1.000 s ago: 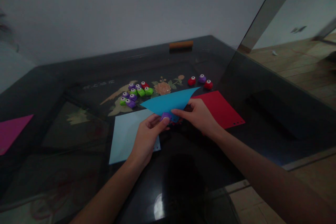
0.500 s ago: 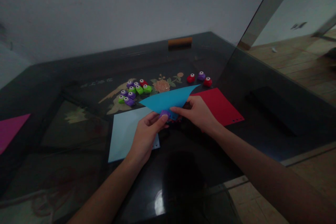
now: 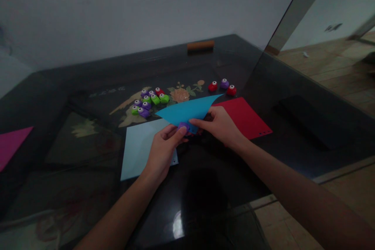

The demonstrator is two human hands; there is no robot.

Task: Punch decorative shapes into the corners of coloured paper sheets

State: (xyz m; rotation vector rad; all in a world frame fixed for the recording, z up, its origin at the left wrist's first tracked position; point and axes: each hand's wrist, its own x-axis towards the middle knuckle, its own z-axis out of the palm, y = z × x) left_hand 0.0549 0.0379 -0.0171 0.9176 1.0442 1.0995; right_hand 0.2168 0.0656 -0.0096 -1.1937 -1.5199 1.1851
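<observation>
A dark glass table (image 3: 73, 152) fills most of the view; its far edge is set against the wall and its right edge falls away to a wooden floor. Wide bare glass is left along the near edge and to the left, where only a magenta sheet (image 3: 11, 144) is seen at the picture's border. A pale blue sheet (image 3: 140, 146) lies flat under the left hand, and a red sheet (image 3: 246, 119) lies flat just right of the right hand. A bright blue sheet (image 3: 187, 110) is held raised above the table between both hands, its pointed corner aimed right. The left hand (image 3: 162, 150) is closed on a small purple punch (image 3: 184, 126) clamped at the sheet's near edge; the right hand (image 3: 221, 125) is pinched on that same edge beside it. A cluster of punches (image 3: 149, 101) lies behind, with three more punches (image 3: 222, 86) well apart to the right.
</observation>
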